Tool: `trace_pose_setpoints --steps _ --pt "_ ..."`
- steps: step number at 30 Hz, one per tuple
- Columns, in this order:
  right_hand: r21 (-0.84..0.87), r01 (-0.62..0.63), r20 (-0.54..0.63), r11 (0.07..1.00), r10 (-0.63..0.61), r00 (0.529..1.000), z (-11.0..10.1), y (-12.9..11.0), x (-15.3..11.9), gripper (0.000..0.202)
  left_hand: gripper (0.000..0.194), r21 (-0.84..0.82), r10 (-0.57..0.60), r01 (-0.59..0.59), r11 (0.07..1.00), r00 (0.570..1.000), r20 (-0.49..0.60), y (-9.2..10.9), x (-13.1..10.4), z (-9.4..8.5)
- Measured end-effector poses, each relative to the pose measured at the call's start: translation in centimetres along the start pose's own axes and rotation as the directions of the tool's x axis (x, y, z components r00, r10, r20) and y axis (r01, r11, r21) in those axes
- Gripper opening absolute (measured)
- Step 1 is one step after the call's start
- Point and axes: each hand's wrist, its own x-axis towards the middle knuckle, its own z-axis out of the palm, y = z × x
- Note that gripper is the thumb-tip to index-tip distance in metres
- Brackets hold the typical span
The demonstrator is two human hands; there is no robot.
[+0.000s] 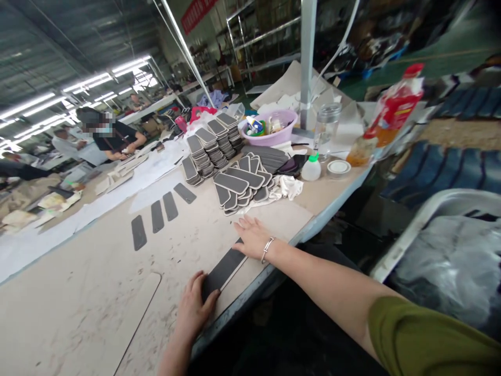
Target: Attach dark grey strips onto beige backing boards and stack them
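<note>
A long dark grey strip with a pale edge [224,270] lies on the table near its front edge. My left hand [197,300] is at the strip's near end, thumb on one side and fingers on the other, gripping it. At the far end my right hand [250,237] rests with its fingers spread, the thumb touching the strip. Just beyond my right hand is a loose pile of grey pads with pale rims [238,180]. Several separate dark pads [157,215] lie in a row on the table to the left.
Behind the pile stand stacked pads [213,143], a purple basin [271,128], a white bottle with a green tip [311,168], a glass jar [327,125] and a red-labelled bottle [399,107]. A pale rounded piece [136,313] lies front left. Another person [111,133] works further back.
</note>
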Motion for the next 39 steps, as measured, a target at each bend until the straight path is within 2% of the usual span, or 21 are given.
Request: trace_pose_setpoints --steps 3,6,7,9,11,13,15,17,19,21,23,26,30,32,39 --pt "0.047 0.028 -0.011 0.999 -0.027 1.000 -1.4 -0.5 -0.4 0.054 0.053 -0.014 -0.093 0.096 0.995 0.988 0.122 1.1 1.2 -1.8" --pt "0.065 0.016 -0.058 0.998 -0.012 0.998 -2.7 -0.1 -0.7 0.045 0.066 -0.042 -0.235 0.251 0.967 0.943 0.236 1.8 2.1 -2.9" --pt "0.068 0.001 -0.072 0.998 0.003 0.997 -2.9 0.1 -0.7 0.044 0.064 -0.052 -0.259 0.282 0.958 0.928 0.267 2.0 2.2 -3.2" --pt "0.083 -0.039 -0.073 0.996 0.045 0.996 -3.2 0.8 -0.6 0.041 0.044 -0.107 -0.256 0.300 0.948 0.917 0.305 2.5 2.1 -3.7" --pt "0.105 -0.066 -0.047 0.992 0.071 0.996 -3.2 1.4 -0.3 0.039 0.030 -0.260 -0.234 0.316 0.912 0.924 0.302 3.3 1.5 -4.2" --pt "0.164 -0.067 -0.024 0.984 0.072 0.997 -2.8 1.5 0.2 0.045 0.032 -0.474 -0.273 0.377 0.796 0.922 0.274 4.5 0.7 -4.7" --pt "0.277 -0.079 -0.011 0.958 0.086 0.996 -2.2 1.3 0.7 0.054 0.035 -0.650 -0.358 0.432 0.626 0.899 0.253 5.6 -0.2 -4.8" --pt "0.442 -0.099 0.012 0.892 0.105 0.994 -1.6 0.7 1.0 0.064 0.038 -0.743 -0.437 0.458 0.488 0.865 0.246 6.5 -1.0 -4.6" --pt "0.620 -0.125 0.055 0.774 0.116 0.992 -1.1 0.1 1.0 0.067 0.042 -0.789 -0.490 0.465 0.401 0.837 0.244 7.1 -1.7 -4.1" --pt "0.748 -0.158 0.096 0.644 0.131 0.987 -0.8 -0.4 0.9 0.062 0.044 -0.820 -0.500 0.459 0.343 0.828 0.255 7.5 -2.3 -3.5" --pt "0.790 -0.180 0.085 0.586 0.186 0.979 -0.6 -0.5 0.9 0.055 0.044 -0.849 -0.485 0.440 0.293 0.834 0.264 7.9 -2.7 -2.9" --pt "0.777 -0.185 0.032 0.601 0.256 0.966 -0.6 -0.4 1.0 0.045 0.044 -0.877 -0.503 0.423 0.228 0.823 0.266 8.7 -3.3 -1.9" --pt "0.781 -0.134 0.010 0.610 0.203 0.979 -0.4 -0.5 1.1 0.038 0.042 -0.891 -0.532 0.422 0.167 0.800 0.279 9.8 -3.7 -0.5" --pt "0.776 -0.119 -0.027 0.619 0.220 0.975 -0.4 -0.7 1.1 0.036 0.040 -0.899 -0.545 0.416 0.141 0.790 0.280 10.3 -3.9 0.0" --pt "0.735 -0.114 -0.127 0.669 0.300 0.945 -1.3 -1.3 0.7 0.040 0.033 -0.921 -0.511 0.381 0.074 0.808 0.294 11.0 -4.1 1.6"
